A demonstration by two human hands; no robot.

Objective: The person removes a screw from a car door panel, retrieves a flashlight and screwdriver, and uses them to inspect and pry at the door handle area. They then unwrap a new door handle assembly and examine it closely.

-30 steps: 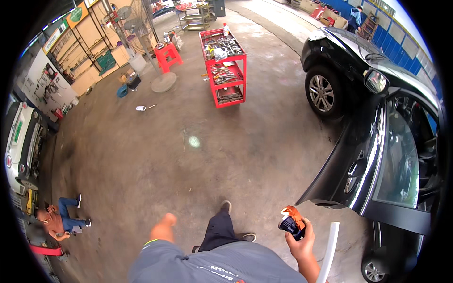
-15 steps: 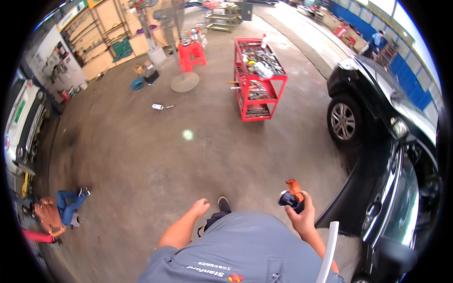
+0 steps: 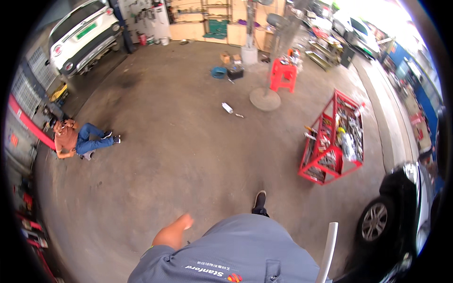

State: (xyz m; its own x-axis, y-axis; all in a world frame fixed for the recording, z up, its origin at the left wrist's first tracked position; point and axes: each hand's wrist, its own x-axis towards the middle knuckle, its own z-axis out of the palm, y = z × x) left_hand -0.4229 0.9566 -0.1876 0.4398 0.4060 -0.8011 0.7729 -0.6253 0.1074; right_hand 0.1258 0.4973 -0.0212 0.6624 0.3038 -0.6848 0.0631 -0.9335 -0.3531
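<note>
My left hand (image 3: 185, 220) hangs over the bare concrete floor, left of my grey shirt (image 3: 236, 250). It is small and smeared by motion, so its fingers do not read clearly, and nothing is seen in it. My right hand is out of the picture, and so is whatever it carries. My dark shoe (image 3: 259, 200) is on the floor in front of me. Ahead on the right stands a red tool cart (image 3: 325, 160) full of metal tools.
A black car (image 3: 396, 207) stands at the right. A red stool (image 3: 283, 75) and a round grey base (image 3: 265, 99) are farther off. A small white bottle-like thing (image 3: 227, 108) lies on the floor. A person (image 3: 85, 137) sits low at the left, near a white car (image 3: 82, 37).
My view has swung left; cart and black car shift right and lower. My right hand, holding a dark rounded thing with an orange part, has left the picture. My left hand has shifted slightly left.
</note>
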